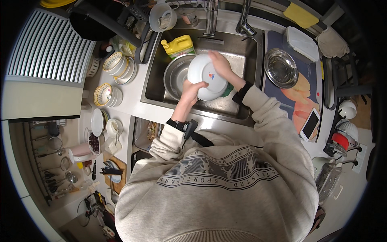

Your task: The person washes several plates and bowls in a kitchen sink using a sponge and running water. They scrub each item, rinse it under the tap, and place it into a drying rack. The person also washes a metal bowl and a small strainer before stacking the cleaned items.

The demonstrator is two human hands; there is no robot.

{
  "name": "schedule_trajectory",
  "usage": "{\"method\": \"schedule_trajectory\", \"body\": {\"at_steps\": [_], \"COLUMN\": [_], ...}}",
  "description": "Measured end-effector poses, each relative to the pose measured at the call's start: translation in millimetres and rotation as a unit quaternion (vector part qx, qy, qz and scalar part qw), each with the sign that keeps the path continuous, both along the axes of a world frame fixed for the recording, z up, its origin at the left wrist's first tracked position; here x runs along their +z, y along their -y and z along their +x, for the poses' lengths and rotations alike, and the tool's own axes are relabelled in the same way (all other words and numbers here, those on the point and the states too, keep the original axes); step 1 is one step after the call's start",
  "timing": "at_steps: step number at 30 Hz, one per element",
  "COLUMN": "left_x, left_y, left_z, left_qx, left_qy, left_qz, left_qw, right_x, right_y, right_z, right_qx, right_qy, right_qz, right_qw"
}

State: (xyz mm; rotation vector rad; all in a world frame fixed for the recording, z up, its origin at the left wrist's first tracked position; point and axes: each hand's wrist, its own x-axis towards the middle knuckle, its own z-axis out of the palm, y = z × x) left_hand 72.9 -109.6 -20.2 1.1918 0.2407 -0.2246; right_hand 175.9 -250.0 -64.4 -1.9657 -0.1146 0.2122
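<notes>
A white bowl or deep plate (201, 75) is tilted over the sink, its underside with a small red and blue mark facing me. My left hand (191, 91) grips its lower left edge, thumb on the base. My right hand (221, 65) lies on its upper right side; its fingertips are at the rim and partly hidden. Behind the dish, a round stainless steel basin (175, 75) sits in the sink. A green cloth or scrubber (227, 90) shows beside the dish's lower right edge. The yellow detergent bottle (179, 45) stands at the sink's back left corner.
The sink (199, 110) has a chrome faucet (211, 21) behind it. Stacked bowls (113, 96) and plates (97, 122) stand on the left counter. To the right, a metal bowl (280, 68), a clear lidded container (302, 44) and a phone (309, 124) lie on a printed mat.
</notes>
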Motion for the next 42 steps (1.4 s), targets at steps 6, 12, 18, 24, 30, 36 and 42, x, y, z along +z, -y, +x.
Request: {"method": "schedule_trajectory", "body": {"at_steps": [6, 12, 18, 24, 30, 36, 42], "left_x": [11, 15, 3, -4, -2, 6, 13], "left_y": [-5, -10, -5, 7, 10, -3, -18], "left_z": [12, 23, 25, 25, 28, 24, 18], "left_qx": [-0.023, -0.047, -0.029, -0.071, -0.073, -0.072, -0.072], "left_qy": [0.022, 0.048, 0.045, 0.043, 0.021, 0.002, 0.016], "left_qz": [0.075, 0.143, 0.103, 0.124, 0.108, 0.084, 0.061], "left_qw": [0.997, 0.987, 0.993, 0.989, 0.991, 0.994, 0.995], "right_x": [-35, 22, 41, 63, 60, 21, 2], "right_y": [-9, -18, -15, -5, -10, -4, 1], "right_z": [3, -5, -38, -17, 18, 34, 35], "right_qx": [-0.244, -0.139, 0.015, 0.183, 0.127, -0.012, -0.016], "right_qy": [-0.196, 0.101, 0.426, 0.349, 0.215, -0.004, -0.041], "right_qz": [0.205, -0.007, -0.159, -0.229, -0.139, 0.012, 0.112], "right_qw": [0.927, 0.985, 0.890, 0.890, 0.958, 1.000, 0.993]}}
